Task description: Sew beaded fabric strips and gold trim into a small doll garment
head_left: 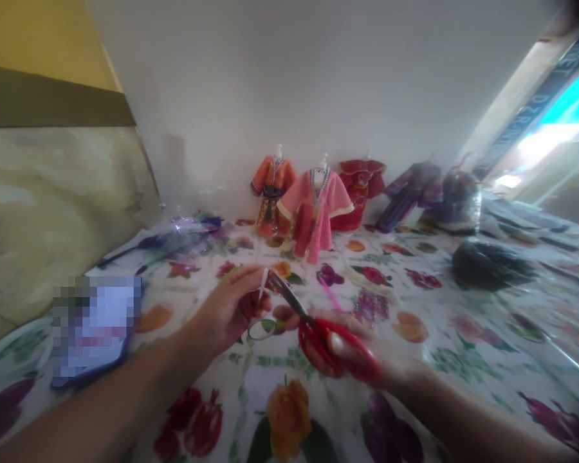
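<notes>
Starting far left with a phone (pixel 106 321) over the flowered cloth (pixel 241 405), then pinching a white strip (pixel 263 284) in the nearly closed left hand (pixel 235 302), above the cloth's middle. Probably handling something light, limp and easily creased — calling for a fingertip hold near one end, clear of the blades (pixel 293 298). Wrapping the right hand (pixel 354 337) around red scissors (pixel 325 344) — aiming at the strip, perhaps touching, too blurred to tell. Facing small dressed figures (pixel 313 199) along a pale wall (pixel 328 83), ending at a bright opening (pixel 572 109), far right.
</notes>
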`<move>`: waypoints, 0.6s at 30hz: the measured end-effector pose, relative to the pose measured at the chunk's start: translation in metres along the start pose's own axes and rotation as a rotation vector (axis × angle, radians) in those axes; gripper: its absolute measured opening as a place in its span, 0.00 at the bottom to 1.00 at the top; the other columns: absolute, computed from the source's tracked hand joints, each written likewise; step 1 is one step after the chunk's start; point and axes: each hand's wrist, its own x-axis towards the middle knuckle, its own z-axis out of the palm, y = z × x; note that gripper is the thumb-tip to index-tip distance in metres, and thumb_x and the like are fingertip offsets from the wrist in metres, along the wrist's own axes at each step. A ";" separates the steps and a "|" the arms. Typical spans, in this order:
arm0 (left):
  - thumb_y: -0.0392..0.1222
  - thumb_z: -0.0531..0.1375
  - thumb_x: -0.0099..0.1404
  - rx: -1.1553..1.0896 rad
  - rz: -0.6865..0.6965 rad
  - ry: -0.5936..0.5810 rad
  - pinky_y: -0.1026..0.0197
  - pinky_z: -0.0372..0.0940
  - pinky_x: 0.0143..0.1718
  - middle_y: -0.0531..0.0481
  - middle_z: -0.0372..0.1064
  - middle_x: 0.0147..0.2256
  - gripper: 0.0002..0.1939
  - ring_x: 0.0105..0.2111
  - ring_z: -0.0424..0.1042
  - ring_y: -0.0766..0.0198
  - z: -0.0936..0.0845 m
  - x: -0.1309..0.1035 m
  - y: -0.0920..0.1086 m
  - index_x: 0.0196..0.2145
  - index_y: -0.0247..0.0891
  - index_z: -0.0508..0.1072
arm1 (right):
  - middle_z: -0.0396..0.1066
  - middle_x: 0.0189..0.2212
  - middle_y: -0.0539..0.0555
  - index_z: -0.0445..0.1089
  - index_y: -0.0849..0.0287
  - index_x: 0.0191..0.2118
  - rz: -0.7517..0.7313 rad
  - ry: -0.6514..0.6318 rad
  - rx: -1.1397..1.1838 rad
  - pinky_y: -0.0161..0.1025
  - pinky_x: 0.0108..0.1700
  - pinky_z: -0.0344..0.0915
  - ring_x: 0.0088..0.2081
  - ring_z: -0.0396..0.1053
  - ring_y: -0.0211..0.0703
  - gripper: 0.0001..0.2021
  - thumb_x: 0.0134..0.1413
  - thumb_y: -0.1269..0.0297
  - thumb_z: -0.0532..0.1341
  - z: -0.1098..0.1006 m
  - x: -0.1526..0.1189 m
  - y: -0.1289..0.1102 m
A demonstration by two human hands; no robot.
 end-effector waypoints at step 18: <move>0.38 0.60 0.66 0.003 -0.011 -0.090 0.73 0.60 0.20 0.54 0.68 0.23 0.07 0.19 0.66 0.74 0.003 -0.001 -0.004 0.31 0.33 0.73 | 0.61 0.22 0.48 0.68 0.65 0.52 0.014 0.016 0.078 0.30 0.24 0.52 0.22 0.56 0.31 0.23 0.62 0.50 0.56 0.003 -0.001 -0.003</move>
